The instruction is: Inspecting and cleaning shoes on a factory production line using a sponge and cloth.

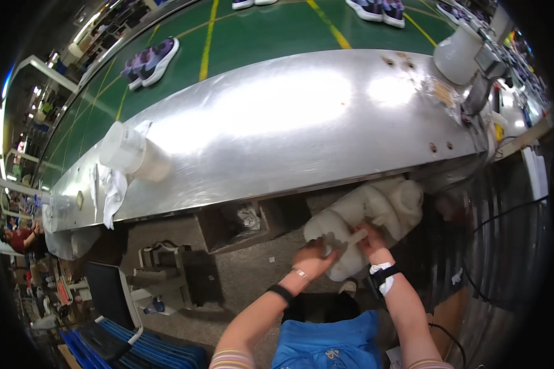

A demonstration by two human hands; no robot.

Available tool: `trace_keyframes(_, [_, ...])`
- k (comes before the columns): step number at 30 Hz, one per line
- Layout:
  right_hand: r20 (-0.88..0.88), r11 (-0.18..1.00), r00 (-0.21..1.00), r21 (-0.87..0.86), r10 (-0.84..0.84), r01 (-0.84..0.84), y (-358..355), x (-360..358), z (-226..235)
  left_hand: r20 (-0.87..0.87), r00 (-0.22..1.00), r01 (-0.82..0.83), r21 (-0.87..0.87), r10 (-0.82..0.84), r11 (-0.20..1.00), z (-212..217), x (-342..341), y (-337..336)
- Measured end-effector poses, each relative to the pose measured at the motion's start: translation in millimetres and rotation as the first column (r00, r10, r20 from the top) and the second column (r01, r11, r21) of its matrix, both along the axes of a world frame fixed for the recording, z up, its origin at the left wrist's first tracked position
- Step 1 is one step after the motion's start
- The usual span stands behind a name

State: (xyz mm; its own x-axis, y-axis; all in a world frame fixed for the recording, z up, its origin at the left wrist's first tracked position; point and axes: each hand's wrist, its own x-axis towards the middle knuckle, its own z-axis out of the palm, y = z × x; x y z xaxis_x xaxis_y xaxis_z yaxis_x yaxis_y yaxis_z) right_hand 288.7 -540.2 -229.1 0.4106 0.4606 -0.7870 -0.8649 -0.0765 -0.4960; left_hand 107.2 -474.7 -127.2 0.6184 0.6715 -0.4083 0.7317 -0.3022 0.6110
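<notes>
Below the near edge of the metal bench, a large whitish plastic jug with rounded bulges stands or lies on the floor; I cannot tell whether it is one jug or more. My right hand is over it, fingers pinched around a small pale strip-like piece. Close on its left is my left hand, fingers bent and apart from the thumb, with nothing visible held. Both hands are in front of the jug; whether the left one touches it is unclear.
Purple sneakers sit on the green conveyor belt beyond the metal bench. A plastic tub and white cloth lie at its left, a white bottle at its right. A black chair stands at lower left.
</notes>
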Motion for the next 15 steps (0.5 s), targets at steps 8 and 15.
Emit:
trace_keyframes(8, [0.066, 1.0, 0.998, 0.021, -0.015, 0.014, -25.7, 23.2, 20.9, 0.39, 0.911, -0.23, 0.751, -0.134, 0.619, 171.9, 6.1, 105.3])
trace_keyframes(15, [0.148, 0.978, 0.985, 0.171, 0.091, -0.116, -79.0, 10.0, 68.6, 0.28, 0.96, -0.238, 0.789, 0.014, 0.566, 157.0, 26.5, 143.7])
